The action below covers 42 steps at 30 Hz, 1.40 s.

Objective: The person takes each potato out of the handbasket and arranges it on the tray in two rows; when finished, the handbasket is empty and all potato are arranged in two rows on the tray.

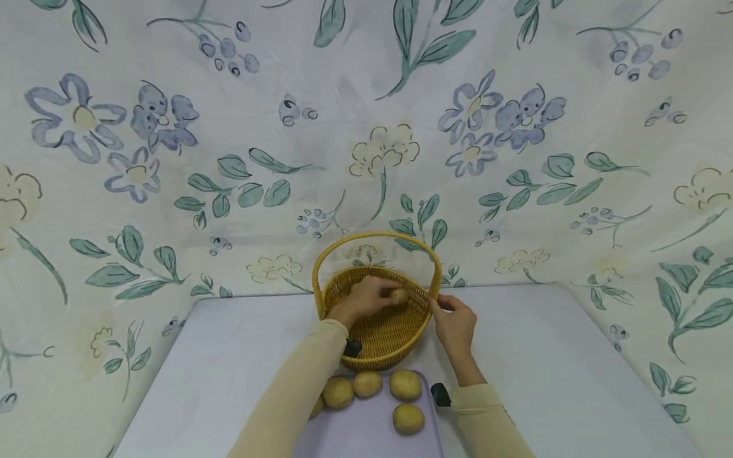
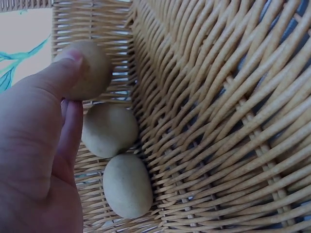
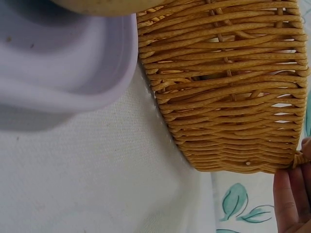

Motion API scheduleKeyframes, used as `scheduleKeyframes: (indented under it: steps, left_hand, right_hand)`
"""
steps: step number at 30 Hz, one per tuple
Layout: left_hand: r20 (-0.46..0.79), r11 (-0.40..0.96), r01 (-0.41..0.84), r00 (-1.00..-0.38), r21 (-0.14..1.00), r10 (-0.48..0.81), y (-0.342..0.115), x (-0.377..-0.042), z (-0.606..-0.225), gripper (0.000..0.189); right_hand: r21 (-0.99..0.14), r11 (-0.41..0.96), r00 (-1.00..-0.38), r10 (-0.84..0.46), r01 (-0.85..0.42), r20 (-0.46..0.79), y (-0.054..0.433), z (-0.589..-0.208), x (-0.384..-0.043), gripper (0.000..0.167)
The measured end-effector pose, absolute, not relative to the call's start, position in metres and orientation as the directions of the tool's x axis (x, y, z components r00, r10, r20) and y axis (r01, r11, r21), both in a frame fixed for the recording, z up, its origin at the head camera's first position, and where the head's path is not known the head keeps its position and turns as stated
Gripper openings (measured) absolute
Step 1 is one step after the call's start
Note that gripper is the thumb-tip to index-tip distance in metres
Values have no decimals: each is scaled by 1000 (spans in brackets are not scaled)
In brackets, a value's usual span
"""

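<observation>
A wicker basket [image 1: 380, 334] with a tall arched handle [image 1: 375, 235] stands at the back of the table. My left hand [image 1: 366, 298] reaches inside it, pinching a potato [image 2: 95, 73] between thumb and fingers near the far wall. Two more potatoes lie in the basket in the left wrist view, one potato [image 2: 111, 130] just below the held one and another potato [image 2: 128, 187] lower down. At the basket's right side, my right hand [image 1: 456, 326] pinches the base of the handle; only its fingers [image 3: 286, 201] show in the right wrist view.
A pale purple tray [image 1: 366, 436] sits in front of the basket, close to it, bearing several potatoes, among them a potato [image 1: 408, 419] near its right edge. My left forearm covers part of the tray. Behind the white table [image 1: 550, 375] hangs a flowered cloth [image 1: 355, 83].
</observation>
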<state>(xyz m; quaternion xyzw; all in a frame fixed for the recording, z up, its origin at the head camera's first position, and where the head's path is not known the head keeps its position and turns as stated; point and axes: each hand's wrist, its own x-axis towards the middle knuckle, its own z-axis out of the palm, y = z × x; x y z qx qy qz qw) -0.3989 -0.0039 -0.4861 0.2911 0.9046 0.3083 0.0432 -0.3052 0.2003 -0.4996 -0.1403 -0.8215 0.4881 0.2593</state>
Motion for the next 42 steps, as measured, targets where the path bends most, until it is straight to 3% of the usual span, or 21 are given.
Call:
scheduleKeyframes:
  steps: [16,28,42]
  left_hand:
    - [187,466,424,-862,777,472,-4,-394,-474,47]
    - [187,467,396,-883,791,431,-4,-387,-456,46]
    - [253,417,462,-849,783,464,-13,-364,-429,48]
  right_hand:
    - [-876,482,-821,486,-34,299,199,-503,-306,18]
    - [-871,491,-826,479,-30,298,199,-502,-308,19]
    - [-871,491,-831,472,-30,295,200,-500,-307,19]
